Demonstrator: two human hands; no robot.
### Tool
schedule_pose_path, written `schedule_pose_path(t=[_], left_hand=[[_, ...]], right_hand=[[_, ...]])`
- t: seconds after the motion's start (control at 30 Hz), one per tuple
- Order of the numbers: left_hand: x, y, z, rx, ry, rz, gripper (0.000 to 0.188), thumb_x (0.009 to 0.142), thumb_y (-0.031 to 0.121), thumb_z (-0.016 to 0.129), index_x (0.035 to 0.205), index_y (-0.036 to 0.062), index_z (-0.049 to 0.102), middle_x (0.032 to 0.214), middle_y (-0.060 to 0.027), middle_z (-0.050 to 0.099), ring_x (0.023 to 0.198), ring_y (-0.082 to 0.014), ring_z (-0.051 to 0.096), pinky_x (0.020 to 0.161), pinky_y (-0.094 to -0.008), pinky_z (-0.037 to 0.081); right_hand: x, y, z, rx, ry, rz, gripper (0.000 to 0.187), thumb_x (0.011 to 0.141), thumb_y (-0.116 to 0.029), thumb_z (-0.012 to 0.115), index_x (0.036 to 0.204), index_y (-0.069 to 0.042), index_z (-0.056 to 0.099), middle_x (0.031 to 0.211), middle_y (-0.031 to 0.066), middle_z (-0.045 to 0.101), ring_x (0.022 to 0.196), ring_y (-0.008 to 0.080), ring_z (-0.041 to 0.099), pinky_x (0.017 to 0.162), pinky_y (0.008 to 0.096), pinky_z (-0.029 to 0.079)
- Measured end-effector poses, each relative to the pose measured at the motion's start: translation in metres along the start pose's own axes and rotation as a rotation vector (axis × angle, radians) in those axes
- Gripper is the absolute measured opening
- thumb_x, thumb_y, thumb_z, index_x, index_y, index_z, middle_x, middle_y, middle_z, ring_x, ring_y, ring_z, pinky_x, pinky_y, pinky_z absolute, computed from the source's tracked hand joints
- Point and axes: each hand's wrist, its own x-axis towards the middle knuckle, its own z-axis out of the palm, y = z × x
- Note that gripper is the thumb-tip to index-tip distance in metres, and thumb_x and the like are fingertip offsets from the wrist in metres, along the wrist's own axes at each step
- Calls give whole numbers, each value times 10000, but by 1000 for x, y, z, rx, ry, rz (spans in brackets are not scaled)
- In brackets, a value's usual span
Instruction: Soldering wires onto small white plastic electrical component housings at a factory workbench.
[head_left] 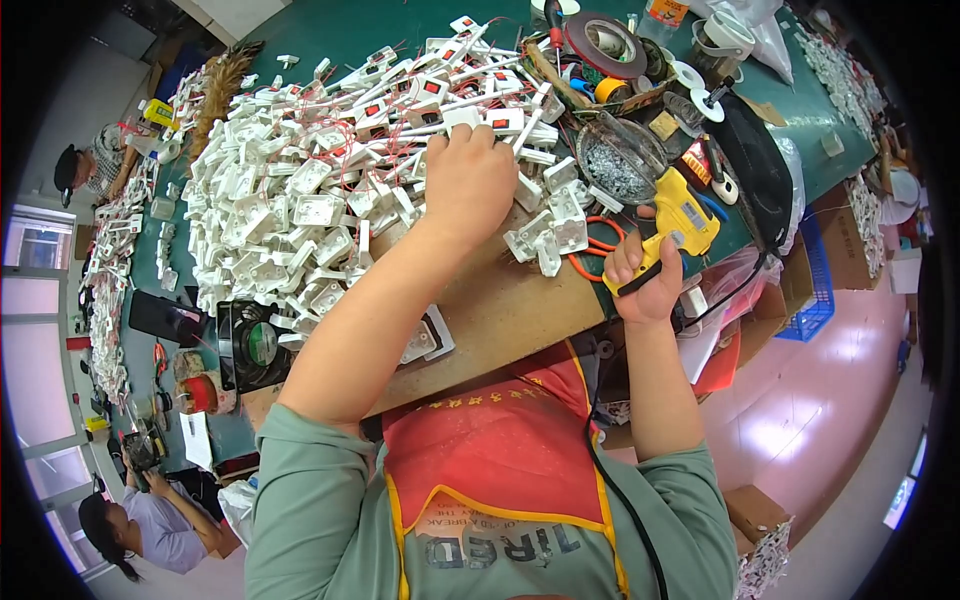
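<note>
My left hand [468, 182] reaches into a large pile of white plastic housings [270, 200], its fingers curled over a white housing [461, 117] at the pile's right side. Its palm side is hidden. Around it lie housings with red rocker switches [431, 88] and thin red wires. My right hand [645, 275], at the bench's front edge, is wrapped round the grip of a yellow and black pistol-shaped power tool [690, 215]. Its tip is hard to make out. Beside that hand are orange-handled scissors [600, 240] and a clear dish of small metal screws [615, 165].
A brown board [520, 300] lies along the front edge. At the left stand a black fan [250, 345] and a dark phone-like slab [166, 318]. Tape rolls [605, 45] and a black bag [750, 170] crowd the right. A co-worker [160, 530] sits at lower left.
</note>
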Motion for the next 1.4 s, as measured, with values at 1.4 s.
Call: schedule_pose_path(t=[1.4], left_hand=[[-173,-106,-135,-796,21,-657,146,893,104,648,977,-5,696,797,-34,675,722,-77,622,664,-221,524]], right_hand=[[-2,1,-4,-64,-183,12,507,963,-358,507,1324,-17,403,744,39,436,614,127,407,616,290,355]])
